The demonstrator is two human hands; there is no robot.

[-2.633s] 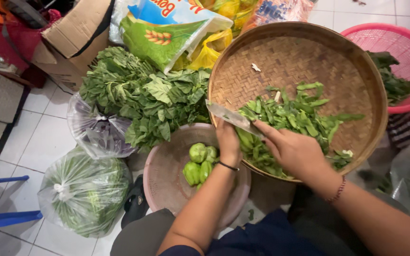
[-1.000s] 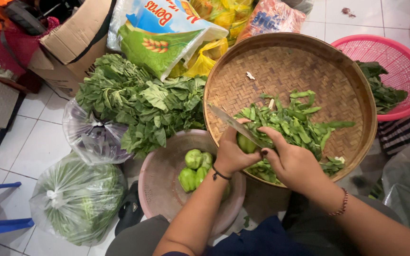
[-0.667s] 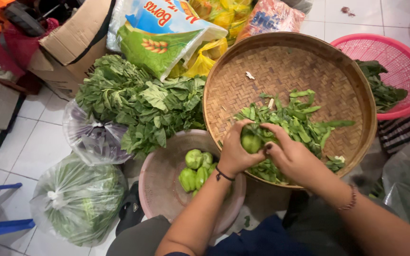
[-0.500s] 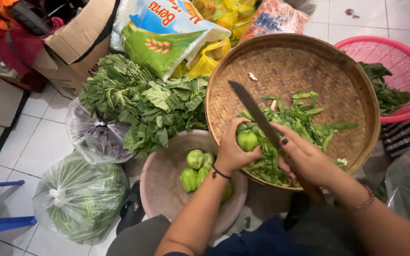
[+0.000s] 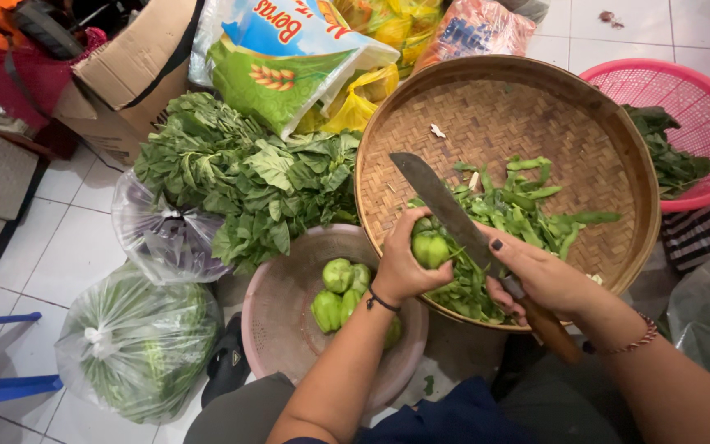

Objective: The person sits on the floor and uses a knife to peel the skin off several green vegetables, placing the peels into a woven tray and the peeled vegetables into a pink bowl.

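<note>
The left hand (image 5: 400, 267) is wrapped around a small green vegetable (image 5: 431, 248), so only part of it peeks out between the fingers. It is held over the near edge of the round woven tray (image 5: 536, 107). The right hand (image 5: 540, 275) is closed on a knife (image 5: 445, 210). Its wooden handle mostly hides inside the fist, and the blade lies right against the vegetable. Cut green pieces (image 5: 527, 205) lie on the tray, some hidden under the hands. Beside the left arm is a pink bowl (image 5: 277, 316) with more green vegetables (image 5: 337, 292), partly covered by the arm. Leafy greens (image 5: 240, 181) lie on the floor. A pink basket (image 5: 700, 107) is cut off at the edge.
</note>
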